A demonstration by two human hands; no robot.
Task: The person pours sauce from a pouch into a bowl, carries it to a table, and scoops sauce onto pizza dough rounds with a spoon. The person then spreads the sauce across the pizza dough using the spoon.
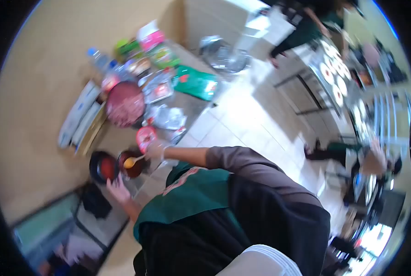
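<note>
Near the wall, my left hand (118,188) holds the lower edge of a dark bowl (94,168) with red contents. A transparent glove covers my right hand (157,149), which is closed on the handle of a spoon (139,158). The spoon's yellow or orange end lies over a second container (134,171) of dark red contents, beside the bowl. A round red-and-white lid or tub (146,138) sits right by my gloved hand. Motion blur softens the details.
A large bowl of pinkish food (125,105), a green packet (195,83), plastic bags (166,117), bottles (97,59) and long boxes (79,114) crowd the counter. Beyond the tiled floor, people stand near a table (318,89) bearing several round pale items.
</note>
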